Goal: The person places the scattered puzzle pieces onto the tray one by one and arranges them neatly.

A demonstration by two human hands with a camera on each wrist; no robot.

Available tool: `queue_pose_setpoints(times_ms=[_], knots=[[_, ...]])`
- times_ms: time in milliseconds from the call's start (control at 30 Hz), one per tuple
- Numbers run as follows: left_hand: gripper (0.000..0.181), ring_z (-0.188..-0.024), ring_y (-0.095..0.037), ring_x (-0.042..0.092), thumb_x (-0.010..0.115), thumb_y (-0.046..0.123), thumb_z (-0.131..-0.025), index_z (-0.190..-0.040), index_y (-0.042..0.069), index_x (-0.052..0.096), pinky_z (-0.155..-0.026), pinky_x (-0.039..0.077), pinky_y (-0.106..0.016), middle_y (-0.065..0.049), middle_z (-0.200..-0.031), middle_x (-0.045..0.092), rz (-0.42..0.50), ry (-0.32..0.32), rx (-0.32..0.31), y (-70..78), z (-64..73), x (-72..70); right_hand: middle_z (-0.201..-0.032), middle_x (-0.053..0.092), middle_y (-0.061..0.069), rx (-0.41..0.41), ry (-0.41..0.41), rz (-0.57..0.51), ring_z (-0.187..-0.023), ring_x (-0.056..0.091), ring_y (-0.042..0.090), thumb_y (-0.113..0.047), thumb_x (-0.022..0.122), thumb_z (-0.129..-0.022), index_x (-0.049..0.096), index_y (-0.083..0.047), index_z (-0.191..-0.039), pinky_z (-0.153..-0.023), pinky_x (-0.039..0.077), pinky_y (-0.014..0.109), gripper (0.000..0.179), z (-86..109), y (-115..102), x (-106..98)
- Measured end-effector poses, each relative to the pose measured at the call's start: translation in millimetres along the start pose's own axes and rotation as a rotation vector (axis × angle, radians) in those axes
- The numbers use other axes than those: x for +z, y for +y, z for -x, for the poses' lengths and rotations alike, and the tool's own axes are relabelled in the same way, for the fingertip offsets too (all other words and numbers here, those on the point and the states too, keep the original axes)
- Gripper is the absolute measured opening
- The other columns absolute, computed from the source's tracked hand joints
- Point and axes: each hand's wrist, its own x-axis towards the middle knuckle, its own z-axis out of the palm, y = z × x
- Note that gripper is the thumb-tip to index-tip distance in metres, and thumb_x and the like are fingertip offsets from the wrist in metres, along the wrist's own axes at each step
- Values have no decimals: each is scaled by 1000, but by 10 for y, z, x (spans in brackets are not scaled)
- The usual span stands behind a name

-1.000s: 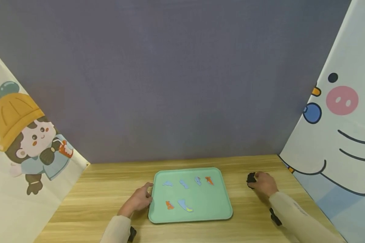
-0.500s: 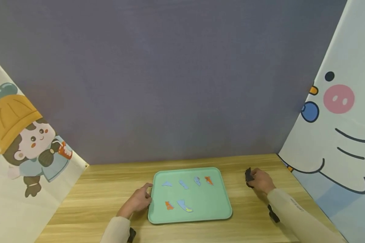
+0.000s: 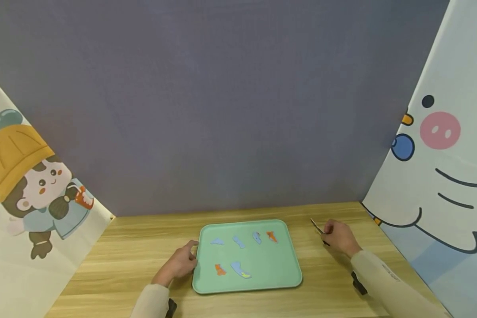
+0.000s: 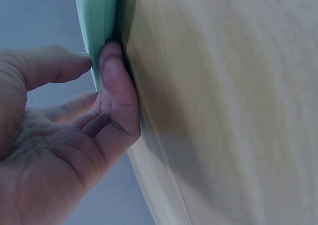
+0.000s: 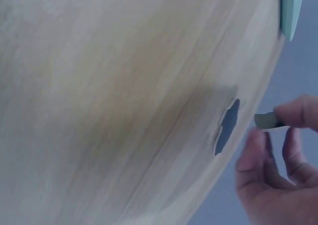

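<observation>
My right hand is just above the table to the right of the tray. Between thumb and fingers it pinches a thin, dark-faced puzzle piece, which looks nearly edge-on in the head view. Another dark, irregular flat puzzle piece lies on the table below that hand. My left hand is at the left side of the mint-green tray, where thumb and curled fingers hold the rim. Inside the tray lie several flat puzzle pieces, among them orange ones and a pale blue-yellow one.
A wood-grain tabletop carries the tray. Behind it rises a grey panel. Printed cartoon panels stand at the left and right.
The dark piece in my right hand has turned from showing its face to nearly edge-on, and it tips toward the tray. My left hand stays on the tray's rim.
</observation>
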Motion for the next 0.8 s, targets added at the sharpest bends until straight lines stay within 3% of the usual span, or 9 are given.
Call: queue_pose_setpoints(times_ms=[233, 467, 633, 800], knots=[[56, -61, -18, 57, 57, -4, -83, -135, -8, 36, -53, 48, -33, -11, -80, 60, -12, 3, 8, -11, 1, 8, -69, 50, 1, -7, -11, -25, -61, 45, 15, -6, 68, -77, 52, -8, -74, -56, 39, 31, 17, 9, -77, 11], [56, -62, -18, 58, 56, -5, -84, -135, -8, 36, -53, 49, -32, -11, -81, 61, -8, 6, 14, -8, -5, -2, -68, 51, -2, -100, -13, -49, -61, 46, 12, -2, 67, -75, 53, -10, -71, -56, 39, 27, 17, -18, -223, 6], [55, -61, -18, 58, 56, -5, -84, -136, -8, 35, -53, 49, -32, -12, -81, 60, 6, -1, 11, 7, -4, 2, -79, 59, 2, -41, -113, -75, -71, 54, 16, -4, 72, -75, 61, -6, -81, -62, 47, 32, 14, -11, -289, 45], [55, -61, -18, 58, 56, -5, -85, -135, -8, 35, -53, 49, -32, -12, -81, 60, 6, -4, 12, 15, 4, 2, -86, 60, 5, -4, -226, -32, -78, 56, 20, -7, 79, -70, 63, -3, -90, -70, 48, 39, 25, 31, -316, 105]])
